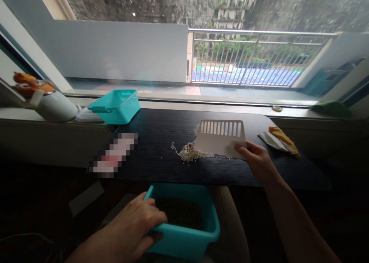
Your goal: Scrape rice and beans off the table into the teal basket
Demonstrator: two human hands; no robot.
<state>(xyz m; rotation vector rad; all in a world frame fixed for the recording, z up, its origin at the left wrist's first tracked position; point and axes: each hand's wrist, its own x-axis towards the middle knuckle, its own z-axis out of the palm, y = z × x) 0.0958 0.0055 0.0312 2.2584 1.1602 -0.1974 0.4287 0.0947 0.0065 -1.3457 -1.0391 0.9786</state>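
My left hand (144, 220) grips the left rim of a turquoise plastic tub (184, 238), held below the table's near edge. Dark, loose grainy material (178, 213) covers its bottom. In my right hand (258, 159) is a flat white slotted plastic plate (219, 142), pinched at its right end, thumb on top. The plate is over the table, its row of slots along the far side. At its left and near edges lies a spread of white, rice-like grains (188, 155), mixed with a few yellow and brown bits. Some grains may be hidden under the plate.
The dark table (155, 159) bears a second turquoise tub (118, 107) at its far left corner, a pixelated pinkish item (115, 155), and a folded yellow and white cloth (281, 140) on the right. A grey pot (57, 105) stands on the windowsill.
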